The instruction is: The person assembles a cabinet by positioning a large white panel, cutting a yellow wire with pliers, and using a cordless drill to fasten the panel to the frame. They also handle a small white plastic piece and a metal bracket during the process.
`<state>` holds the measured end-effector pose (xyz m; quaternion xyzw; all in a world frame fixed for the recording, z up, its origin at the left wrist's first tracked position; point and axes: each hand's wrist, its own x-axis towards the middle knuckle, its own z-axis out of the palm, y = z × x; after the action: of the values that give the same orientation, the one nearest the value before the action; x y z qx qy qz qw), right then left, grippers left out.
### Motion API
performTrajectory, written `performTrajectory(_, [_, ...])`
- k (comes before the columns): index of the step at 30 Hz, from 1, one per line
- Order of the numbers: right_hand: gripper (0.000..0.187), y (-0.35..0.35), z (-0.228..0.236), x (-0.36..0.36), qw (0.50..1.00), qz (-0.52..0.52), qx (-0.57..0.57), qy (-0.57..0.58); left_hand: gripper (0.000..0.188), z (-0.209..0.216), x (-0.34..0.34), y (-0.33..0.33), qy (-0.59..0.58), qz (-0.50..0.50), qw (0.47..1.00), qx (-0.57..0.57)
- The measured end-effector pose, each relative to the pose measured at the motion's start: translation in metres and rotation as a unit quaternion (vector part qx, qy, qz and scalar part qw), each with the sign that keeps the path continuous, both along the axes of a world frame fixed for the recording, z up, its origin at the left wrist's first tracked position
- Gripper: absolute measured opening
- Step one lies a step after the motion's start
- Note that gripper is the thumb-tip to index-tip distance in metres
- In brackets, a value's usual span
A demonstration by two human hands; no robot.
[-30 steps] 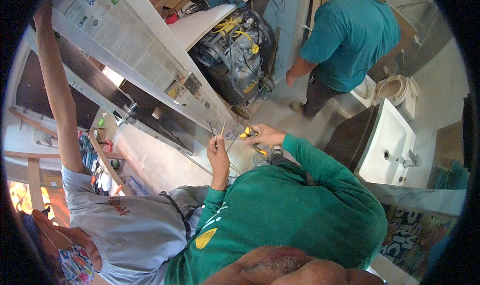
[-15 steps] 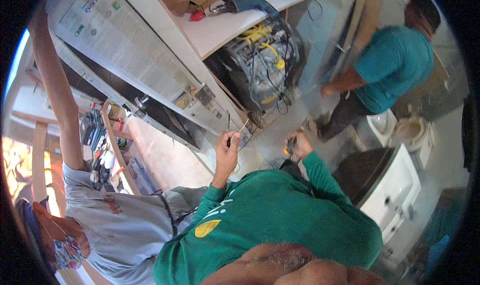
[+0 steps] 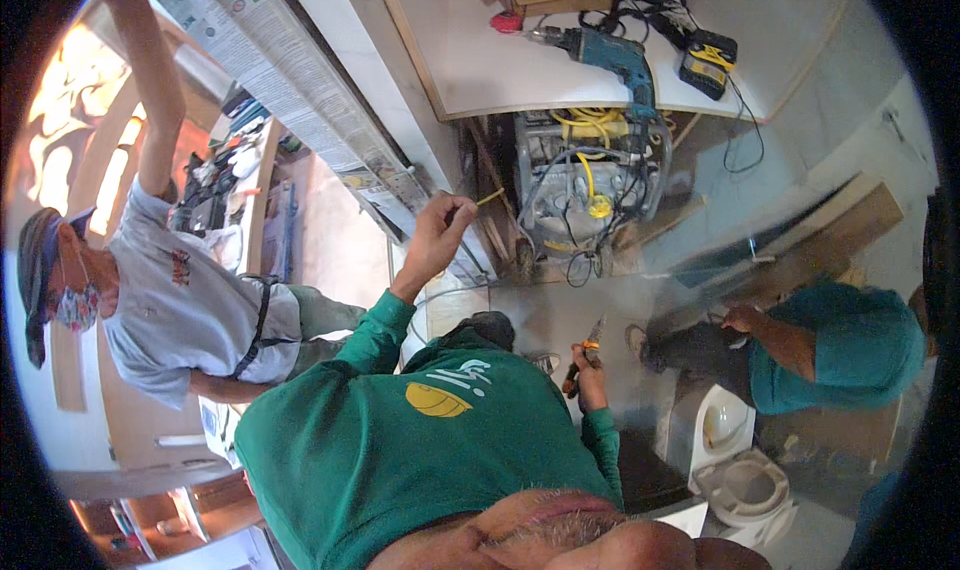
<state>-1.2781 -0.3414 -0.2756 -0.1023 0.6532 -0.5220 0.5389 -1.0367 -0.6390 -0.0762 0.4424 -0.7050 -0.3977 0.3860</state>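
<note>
My left hand (image 3: 436,238) is raised near the edge of the paper-covered panel. Its fingers are pinched on a thin yellow wire (image 3: 491,198) whose end sticks out to the right. Lower and to the right, my right hand (image 3: 591,378) is wrapped round a pair of pliers (image 3: 591,347) with orange and dark grips. The jaws point upward, away from my body. The wire and the pliers are well apart. My green sleeve hides part of the floor below.
A blue drill (image 3: 612,62) and a yellow-black charger (image 3: 708,64) lie on the white shelf (image 3: 480,80). Beneath stands a wheeled machine (image 3: 575,205) with yellow hoses. A co-worker in grey (image 3: 200,300) reaches up at left; another in teal (image 3: 840,350) bends at right by a toilet (image 3: 745,490).
The view has turned, bringing more of the shelf in. Both hands remain closed on the wire and pliers. The co-worker in teal now bends lower, at the right.
</note>
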Motion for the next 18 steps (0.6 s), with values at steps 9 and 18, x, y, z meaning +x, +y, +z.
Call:
performTrajectory(9, [0.05,-0.05,0.045,-0.065,0.981,0.071,0.01,0.182,0.026,0.001,-0.055,0.01,-0.015,-0.071,0.997,0.031])
performTrajectory(18, [0.048,-0.119,0.127,-0.058,0.966,0.197,-0.032,0.165,0.025,-0.014,-0.072,-0.004,0.053,-0.059,0.997,0.013])
